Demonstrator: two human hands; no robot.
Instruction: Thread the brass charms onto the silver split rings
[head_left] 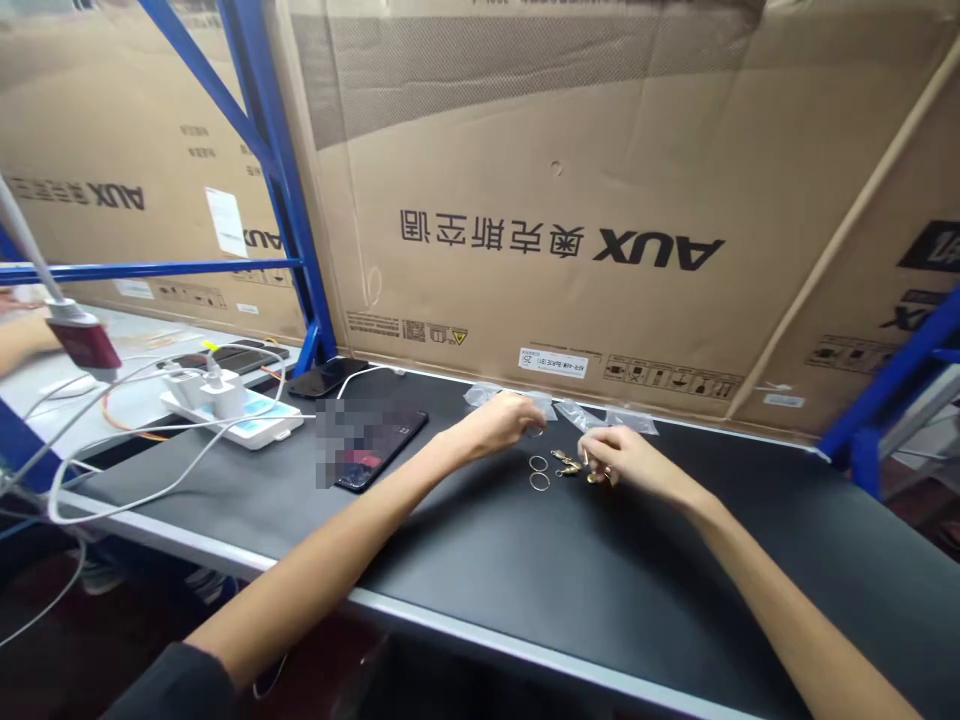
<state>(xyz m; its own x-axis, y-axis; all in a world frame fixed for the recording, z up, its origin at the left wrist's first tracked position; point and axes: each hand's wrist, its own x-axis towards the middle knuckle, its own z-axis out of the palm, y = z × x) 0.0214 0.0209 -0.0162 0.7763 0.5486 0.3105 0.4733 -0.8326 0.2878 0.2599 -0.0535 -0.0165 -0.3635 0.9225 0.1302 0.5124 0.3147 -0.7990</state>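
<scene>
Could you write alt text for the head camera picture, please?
A person's left hand holds what looks like a ring; the right hand is at small gold-coloured metal pieces. Two thin rings lie nearby on a black table, with printed cardboard behind.

Big box (480,150): "AUX" + "奥克斯空调" printed lg. in blk, upside dn.
White label (553,363): stuck low on same box; "KFR-46…" + "25" printed, rest too sm.
Warning triangle (459,338): printed in yel. nr QR code (413,331).
Pictos (671,377): printed in row.
L box (150,140): "AUX" seen twice, upside dn.
</scene>
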